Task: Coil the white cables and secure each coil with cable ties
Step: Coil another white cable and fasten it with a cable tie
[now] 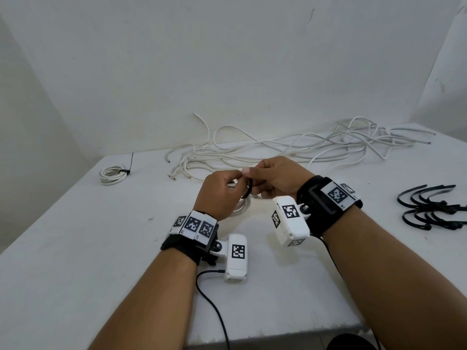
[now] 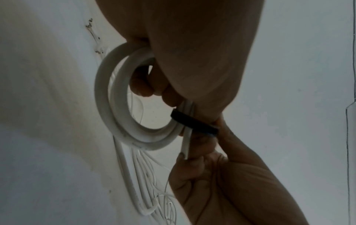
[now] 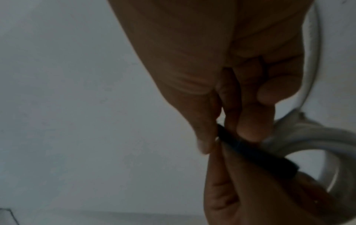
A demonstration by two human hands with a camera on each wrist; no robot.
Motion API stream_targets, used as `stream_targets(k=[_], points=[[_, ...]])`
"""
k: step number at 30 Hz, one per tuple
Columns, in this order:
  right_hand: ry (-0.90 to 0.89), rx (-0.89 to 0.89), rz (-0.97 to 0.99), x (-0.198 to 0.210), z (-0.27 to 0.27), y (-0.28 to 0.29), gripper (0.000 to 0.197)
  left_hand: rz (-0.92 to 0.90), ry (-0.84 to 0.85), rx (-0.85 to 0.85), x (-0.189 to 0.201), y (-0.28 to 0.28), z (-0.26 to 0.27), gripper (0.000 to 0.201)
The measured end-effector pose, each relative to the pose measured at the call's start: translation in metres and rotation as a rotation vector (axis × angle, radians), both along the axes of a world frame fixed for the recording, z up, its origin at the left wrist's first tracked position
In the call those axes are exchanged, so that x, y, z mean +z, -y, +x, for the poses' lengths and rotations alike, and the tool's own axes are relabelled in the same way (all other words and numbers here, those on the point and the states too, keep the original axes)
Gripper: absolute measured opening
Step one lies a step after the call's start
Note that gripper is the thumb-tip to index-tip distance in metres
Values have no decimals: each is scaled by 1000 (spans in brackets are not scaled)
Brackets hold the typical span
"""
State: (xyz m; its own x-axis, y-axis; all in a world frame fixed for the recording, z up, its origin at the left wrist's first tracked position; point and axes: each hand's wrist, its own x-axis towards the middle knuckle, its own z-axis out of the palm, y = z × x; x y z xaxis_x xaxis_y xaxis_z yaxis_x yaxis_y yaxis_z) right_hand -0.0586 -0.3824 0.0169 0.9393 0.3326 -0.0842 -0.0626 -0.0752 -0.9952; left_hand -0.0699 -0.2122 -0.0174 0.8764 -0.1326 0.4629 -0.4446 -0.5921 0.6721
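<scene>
Fingers first: the left hand has its fingers curled through the fresh coil and clamped on it, while the right hand pinches the black cable tie between thumb and fingertips. The tie loops around the bundled strands right where the two hands meet, held just above the desk. From the left wrist view the band clearly crosses the white strands, with one cut cable end poking out beside it.

So I'd say we're mid-tying on the second coil — wrap is on, but I can't tell if the tail has gone through the head yet. Next move probably needs the tail fed into the lock and pulled snug without the left grip slackening, or the loops could spring apart.

Counts: one finished coil at the far left of the desk, tie already on it. One coil in hand. The loose cables along the back edge are a tangle — several, can't count them properly. Spare ties on the right: roughly eight, overlapping, so don't hold me to that.
</scene>
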Motion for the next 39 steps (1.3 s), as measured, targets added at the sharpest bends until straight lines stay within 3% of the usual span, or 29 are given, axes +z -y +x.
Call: stream_targets(k=[3,6,10,13,17,24,28,32,39], points=[[42,48,-66,2,-1,1,24,-50,-28,-8,0,-3,0,27],[24,33,7,2,3,2,29,-80,-24,-78,3,-2,-4,29],[27,46,26,2,2,1,10,-105,-23,-131,5,-2,-6,35],[41,31,-60,-3,5,4,21,-108,-65,-179,4,0,-8,45],[52,-63,-15,-3,12,5,25,-158,-129,-170,4,4,-8,27],[42,-275,126,-3,15,1,26,-450,-259,-185,4,11,-5,39],[-12,-220,192,-4,11,-13,32,-604,-328,-239,7,14,-9,31],[-25,-117,156,-3,10,-12,33,-600,-276,-213,5,9,-8,27],[28,-220,166,-6,14,-11,40,-551,-205,-189,6,14,-9,37]])
